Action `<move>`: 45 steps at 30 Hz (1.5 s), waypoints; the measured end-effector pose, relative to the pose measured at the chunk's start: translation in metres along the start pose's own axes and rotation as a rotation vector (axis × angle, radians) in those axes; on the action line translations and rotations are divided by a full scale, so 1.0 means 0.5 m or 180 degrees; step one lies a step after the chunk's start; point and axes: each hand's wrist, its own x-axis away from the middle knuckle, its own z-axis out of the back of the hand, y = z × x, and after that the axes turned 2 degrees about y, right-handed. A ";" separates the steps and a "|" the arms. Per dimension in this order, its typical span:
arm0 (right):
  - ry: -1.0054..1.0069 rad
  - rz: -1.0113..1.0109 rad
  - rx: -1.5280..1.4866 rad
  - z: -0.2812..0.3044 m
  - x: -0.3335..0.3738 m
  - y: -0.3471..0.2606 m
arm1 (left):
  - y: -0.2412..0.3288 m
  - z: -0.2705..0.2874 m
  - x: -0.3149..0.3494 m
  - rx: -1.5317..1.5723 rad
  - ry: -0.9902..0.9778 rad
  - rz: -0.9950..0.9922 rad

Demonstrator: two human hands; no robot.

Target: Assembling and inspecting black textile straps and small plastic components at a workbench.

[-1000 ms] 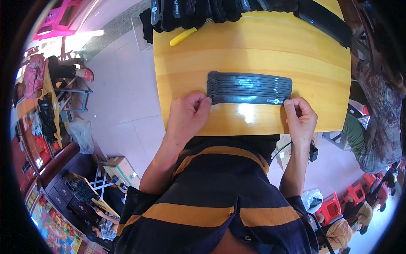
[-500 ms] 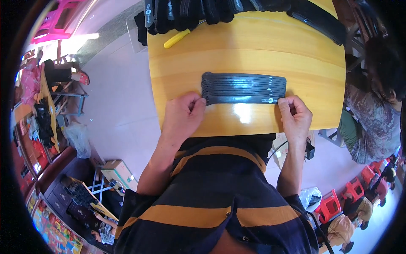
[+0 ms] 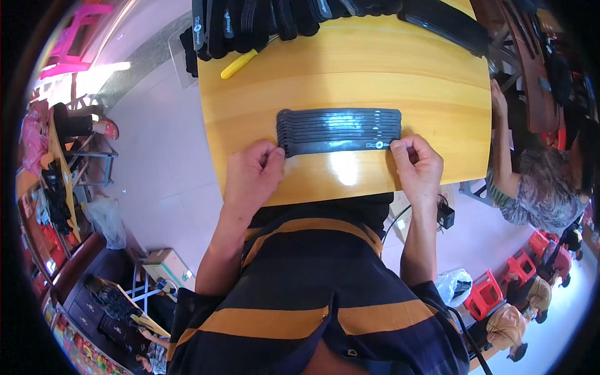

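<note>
Several flat black straps [image 3: 337, 128] lie overlapped in a fanned row on the table, each a little nearer to me than the one behind. They have rounded heads at the left and small pale marks near the right end. My left hand [image 3: 255, 174] is closed in a pinch at the head end of the nearest strap. At its other end, the thumb and finger of my right hand [image 3: 419, 167] pinch the corner by a pale printed mark. The strap lies flat between both hands.
Bundles of black straps [image 3: 262, 22] line the far edge of the yellow wooden table [image 3: 431, 81]. A yellow-handled tool [image 3: 239, 64] lies before them. At the far right rests a long black bundle [image 3: 444, 26]. Another person [image 3: 547, 178] sits beyond the table's right side.
The whole view has shifted, so the table and straps appear farther left. My hands keep to the two ends of the nearest strap. The person at the right has an arm raised by the table.
</note>
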 end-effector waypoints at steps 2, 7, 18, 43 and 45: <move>0.0005 0.0015 -0.0023 0.000 0.000 0.000 | -0.001 -0.001 0.000 0.0021 0.0002 -0.0013; 0.0014 0.0048 0.0082 0.000 0.001 -0.005 | -0.001 -0.003 -0.001 -0.0016 0.0066 -0.0130; 0.0164 0.0240 0.0269 -0.004 0.000 -0.016 | 0.025 -0.001 0.002 -0.0074 0.0134 0.0013; 0.0432 0.0828 0.1452 0.007 0.007 -0.033 | -0.001 0.003 0.013 -0.1182 0.0941 -0.1184; 0.0808 0.0789 0.1426 0.008 0.021 -0.076 | 0.012 0.012 0.028 -0.0967 0.1323 -0.1702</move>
